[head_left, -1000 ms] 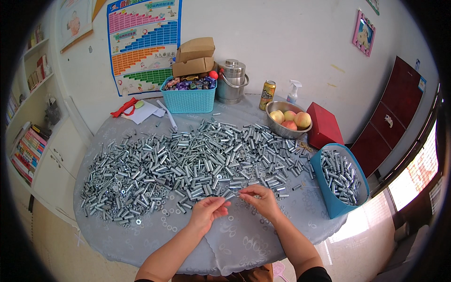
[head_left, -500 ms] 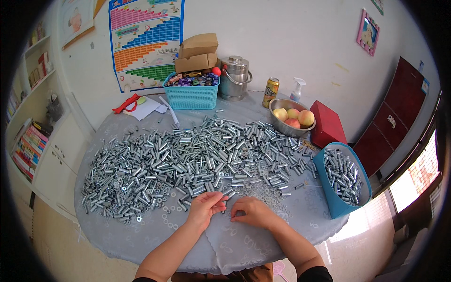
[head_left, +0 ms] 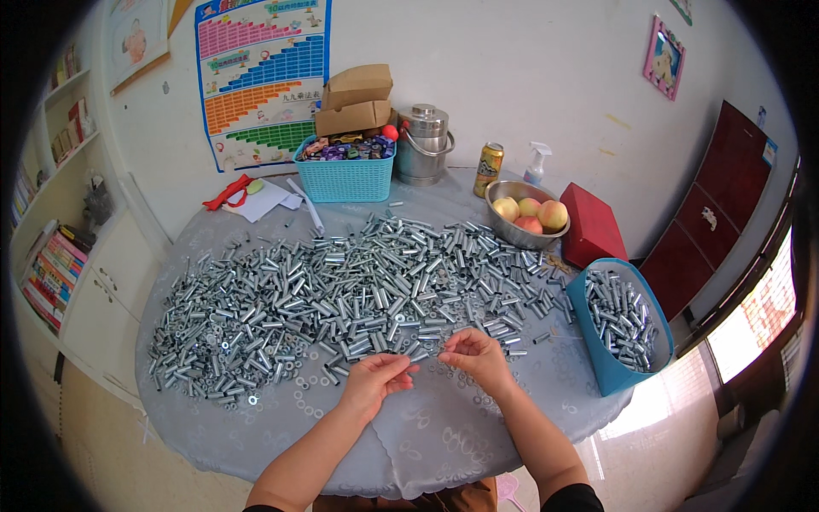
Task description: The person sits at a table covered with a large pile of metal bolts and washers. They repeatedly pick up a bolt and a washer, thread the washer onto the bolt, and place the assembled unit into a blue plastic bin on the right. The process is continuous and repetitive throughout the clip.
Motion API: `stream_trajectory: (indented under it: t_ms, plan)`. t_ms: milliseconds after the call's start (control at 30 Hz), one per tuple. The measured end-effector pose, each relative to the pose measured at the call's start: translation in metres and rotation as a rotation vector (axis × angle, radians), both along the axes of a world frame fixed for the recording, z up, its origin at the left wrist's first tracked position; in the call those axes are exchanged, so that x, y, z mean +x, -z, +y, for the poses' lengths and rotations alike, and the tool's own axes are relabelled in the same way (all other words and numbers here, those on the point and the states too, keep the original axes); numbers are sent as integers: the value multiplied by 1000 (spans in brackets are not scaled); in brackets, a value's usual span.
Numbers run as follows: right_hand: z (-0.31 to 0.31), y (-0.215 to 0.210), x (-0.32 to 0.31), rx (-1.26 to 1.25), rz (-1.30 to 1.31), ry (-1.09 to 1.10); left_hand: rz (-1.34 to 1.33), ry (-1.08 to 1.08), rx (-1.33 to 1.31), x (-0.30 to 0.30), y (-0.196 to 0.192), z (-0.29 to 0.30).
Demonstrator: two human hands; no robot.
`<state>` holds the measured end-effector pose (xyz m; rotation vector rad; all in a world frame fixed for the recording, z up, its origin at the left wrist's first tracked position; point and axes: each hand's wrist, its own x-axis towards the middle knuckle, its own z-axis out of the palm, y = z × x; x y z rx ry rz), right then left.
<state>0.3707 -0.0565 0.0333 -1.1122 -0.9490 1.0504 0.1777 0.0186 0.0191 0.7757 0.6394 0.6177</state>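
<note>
A broad heap of silvery metal sleeves and bolts (head_left: 341, 282) covers the middle of the table, with flat washers (head_left: 303, 394) scattered along its near edge. My left hand (head_left: 375, 386) is at the heap's front edge, thumb and fingers closed together; whatever is between the fingertips is too small to make out. To its right, my right hand (head_left: 479, 357) hovers above a patch of loose washers, thumb and forefinger pinched. Any small part in that pinch cannot be made out. The two hands are apart.
At the right edge stands a blue bin (head_left: 618, 375) full of assembled metal parts. Farther back are a red box (head_left: 590, 224), a steel bowl (head_left: 520, 235) of fruit, a can (head_left: 489, 169), a spray bottle (head_left: 536, 164), a steel pot (head_left: 424, 145) and a turquoise basket (head_left: 345, 181).
My right hand has moved away from the left, up and to the right over the washers, and pinches there. My left hand has dipped slightly and turned its fingertips toward the right.
</note>
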Motion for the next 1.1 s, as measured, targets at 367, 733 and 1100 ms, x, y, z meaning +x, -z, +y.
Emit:
stream_trajectory:
  t_ms: [367, 733, 1100]
  plan:
    - [-2, 0, 2, -31, -71, -20, -2, 130, -17, -2, 1, 0]
    - [-3, -12, -9, 247, -673, 76, -93, 111, -115, -1, 10, 2]
    - [2, 7, 3, 273, -1239, 10, -135, -56, -90, -4, 7, 10]
